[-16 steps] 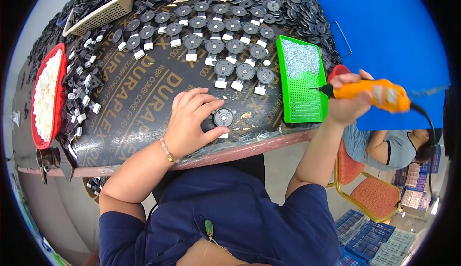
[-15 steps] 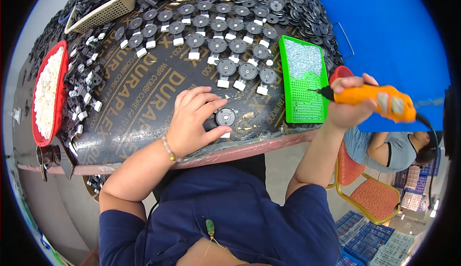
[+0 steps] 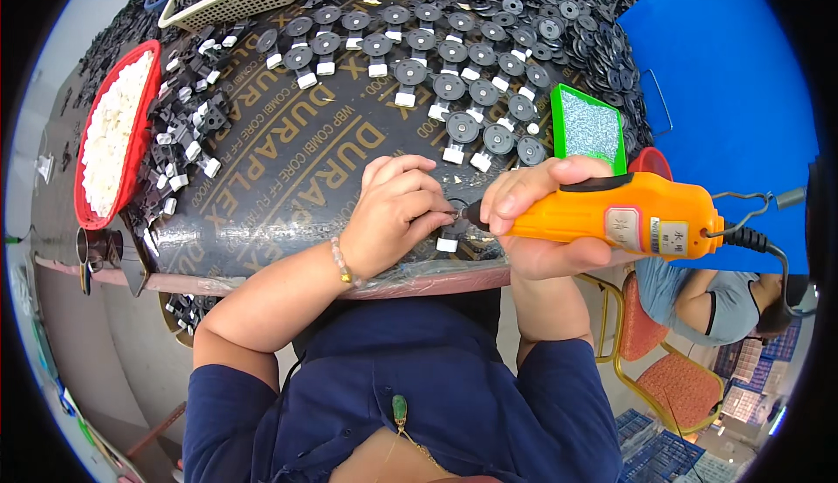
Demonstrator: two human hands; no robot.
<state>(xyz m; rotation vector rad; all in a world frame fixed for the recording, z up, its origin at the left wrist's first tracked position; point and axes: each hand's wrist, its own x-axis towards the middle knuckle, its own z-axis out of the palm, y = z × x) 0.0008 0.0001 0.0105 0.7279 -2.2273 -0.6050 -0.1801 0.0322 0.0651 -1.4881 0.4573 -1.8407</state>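
Observation:
My right hand [image 3: 546, 221] grips an orange electric screwdriver [image 3: 637, 212], held nearly level, its black nose pointing left. Its tip meets the fingertips of my left hand [image 3: 397, 217]. Those fingers are pinched together at the bit, and what lies between them is too small to make out. Beneath them, near the table's front edge, lies one black disc part, mostly hidden, with its white block [image 3: 447, 245] showing. Beyond my hands stand several rows of like black disc parts [image 3: 462, 127] with white blocks. A green tray [image 3: 559, 121] of small silvery pieces is partly behind my right hand.
At left, a red basket [image 3: 153, 90] holds white pieces, beside scattered black-and-white parts [image 3: 188, 130]. A beige basket [image 3: 231, 5] and heaps of black discs [image 3: 602, 55] line the far side. A red cup [image 3: 653, 162] is near the blue panel [image 3: 724, 108]. Another person sits at right.
My right hand brought the screwdriver from over the green tray leftward to my left hand. My left fingers, spread around the disc part before, have closed at the bit. The view shifted slightly.

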